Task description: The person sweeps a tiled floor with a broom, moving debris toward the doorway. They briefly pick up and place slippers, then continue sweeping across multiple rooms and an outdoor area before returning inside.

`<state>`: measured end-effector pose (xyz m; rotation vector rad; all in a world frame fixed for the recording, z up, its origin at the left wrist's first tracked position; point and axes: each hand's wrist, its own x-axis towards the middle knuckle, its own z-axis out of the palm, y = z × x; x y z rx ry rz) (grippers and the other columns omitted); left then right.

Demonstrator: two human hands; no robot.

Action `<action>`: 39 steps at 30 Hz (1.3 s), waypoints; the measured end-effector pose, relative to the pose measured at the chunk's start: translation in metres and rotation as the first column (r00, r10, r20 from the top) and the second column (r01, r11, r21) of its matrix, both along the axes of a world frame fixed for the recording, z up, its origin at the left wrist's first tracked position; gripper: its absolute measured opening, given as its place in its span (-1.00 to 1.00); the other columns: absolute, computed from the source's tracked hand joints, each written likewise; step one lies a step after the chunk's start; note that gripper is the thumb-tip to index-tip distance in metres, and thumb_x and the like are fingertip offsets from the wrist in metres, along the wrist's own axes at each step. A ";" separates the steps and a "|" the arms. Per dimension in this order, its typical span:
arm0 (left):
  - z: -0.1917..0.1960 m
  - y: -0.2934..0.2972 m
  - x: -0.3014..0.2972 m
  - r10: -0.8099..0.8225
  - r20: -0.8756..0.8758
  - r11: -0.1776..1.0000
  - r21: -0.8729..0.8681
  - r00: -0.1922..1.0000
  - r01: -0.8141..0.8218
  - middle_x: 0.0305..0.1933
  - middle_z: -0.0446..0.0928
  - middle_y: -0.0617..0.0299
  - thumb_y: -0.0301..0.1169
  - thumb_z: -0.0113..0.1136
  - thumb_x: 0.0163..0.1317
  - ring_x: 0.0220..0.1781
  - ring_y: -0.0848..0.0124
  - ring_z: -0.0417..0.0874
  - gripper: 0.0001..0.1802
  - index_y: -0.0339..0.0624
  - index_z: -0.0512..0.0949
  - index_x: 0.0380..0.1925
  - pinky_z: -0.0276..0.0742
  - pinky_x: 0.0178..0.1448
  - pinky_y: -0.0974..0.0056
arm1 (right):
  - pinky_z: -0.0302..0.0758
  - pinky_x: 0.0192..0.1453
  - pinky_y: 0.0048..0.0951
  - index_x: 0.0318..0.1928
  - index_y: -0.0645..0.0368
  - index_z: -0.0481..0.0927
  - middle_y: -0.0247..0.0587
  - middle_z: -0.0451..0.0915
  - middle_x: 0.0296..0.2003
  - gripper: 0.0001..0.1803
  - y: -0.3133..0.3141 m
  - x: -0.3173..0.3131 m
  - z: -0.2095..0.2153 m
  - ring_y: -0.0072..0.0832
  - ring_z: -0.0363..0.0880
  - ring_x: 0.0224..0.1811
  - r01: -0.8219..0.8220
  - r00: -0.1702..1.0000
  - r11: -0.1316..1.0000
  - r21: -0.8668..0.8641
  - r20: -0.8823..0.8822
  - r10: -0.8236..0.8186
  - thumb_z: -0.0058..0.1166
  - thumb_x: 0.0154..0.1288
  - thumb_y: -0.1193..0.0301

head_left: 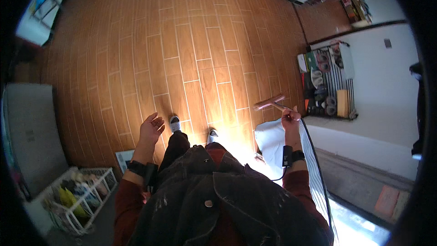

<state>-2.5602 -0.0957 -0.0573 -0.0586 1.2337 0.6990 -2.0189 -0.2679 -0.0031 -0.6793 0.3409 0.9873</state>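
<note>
My right hand is closed around the handle of a pinkish T-shaped squeegee. Its wide head points forward and left, above the tiled floor, and most of the handle is hidden by my fingers. On the other side, my left hand hangs in front of me with loosely bent fingers, some of them apart, and nothing shows in it. Both wrists wear black straps with small devices. A white sheet of cloth or curtain, striped farther down, hangs beside my right forearm.
Wood-look tiles cover the floor around my slippers. On the right, a shoe rack stands against the white wall. A white wire basket of mixed items and a grey cabinet are on the left. Bright light comes in behind me.
</note>
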 end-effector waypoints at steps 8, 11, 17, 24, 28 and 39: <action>0.014 0.106 0.072 -0.306 0.050 0.952 0.045 0.951 0.304 -0.47 0.52 0.29 -0.27 0.04 0.18 -0.37 0.40 0.53 -0.88 -0.01 0.48 -0.34 0.44 -0.27 0.28 | 0.41 -0.44 -0.52 -0.69 0.11 0.36 -0.39 0.31 -0.69 -0.89 0.001 0.026 -0.007 -0.49 0.37 -0.56 0.423 0.868 0.904 0.063 -0.315 -0.384 0.04 -0.27 0.49; 0.013 0.111 0.118 -0.398 0.079 0.917 0.012 0.914 0.399 -0.46 0.53 0.28 -0.27 0.03 0.19 -0.39 0.41 0.53 -0.87 -0.02 0.48 -0.33 0.45 -0.28 0.29 | 0.43 -0.42 -0.52 -0.60 0.13 0.42 -0.34 0.36 -0.62 -0.84 -0.019 0.025 -0.007 -0.47 0.39 -0.53 0.372 0.813 0.915 0.153 -0.529 -0.242 0.05 -0.37 0.46; 0.001 0.115 0.217 -0.496 0.066 0.867 -0.026 0.866 0.498 -0.48 0.52 0.29 -0.29 0.08 0.15 -0.41 0.42 0.54 -0.88 -0.01 0.48 -0.34 0.45 -0.27 0.29 | 0.31 -0.53 -0.65 -0.31 0.28 0.37 -0.17 0.35 -0.45 -0.78 -0.082 0.021 -0.012 -0.60 0.34 -0.51 -0.040 0.968 0.998 0.056 -0.246 0.052 0.02 0.05 0.42; 0.025 0.083 0.355 -0.643 0.259 0.750 0.024 0.720 0.661 -0.48 0.50 0.30 -0.29 0.01 0.21 -0.40 0.42 0.51 -0.90 -0.02 0.45 -0.36 0.44 -0.31 0.30 | 0.28 -0.64 -0.56 -0.04 0.05 0.17 -0.07 0.52 -0.45 -0.61 -0.133 0.097 -0.033 -0.46 0.42 -0.61 -0.149 0.986 0.936 -0.318 -0.123 0.115 -0.02 0.15 0.50; 0.029 0.065 0.442 -0.755 0.272 0.648 0.167 0.597 0.743 -0.42 0.49 0.29 -0.27 -0.04 0.25 -0.36 0.42 0.51 -0.85 -0.05 0.45 -0.33 0.45 -0.32 0.31 | 0.35 -0.65 -0.50 -0.15 0.12 0.23 -0.12 0.49 -0.50 -0.71 -0.169 0.128 -0.046 -0.41 0.47 -0.60 -0.144 0.988 0.871 -0.471 -0.112 0.102 -0.02 0.12 0.50; 0.007 0.044 0.592 -0.866 0.035 0.494 -0.093 0.499 0.864 -0.50 0.49 0.29 -0.25 -0.01 0.22 -0.46 0.40 0.46 -0.84 -0.04 0.48 -0.36 0.45 -0.31 0.22 | 0.25 -0.77 -0.44 -0.53 0.20 0.26 -0.31 0.21 -0.77 -0.83 -0.239 0.193 -0.096 -0.43 0.30 -0.79 -0.036 0.991 0.675 -0.737 -0.114 -0.070 0.00 0.04 0.56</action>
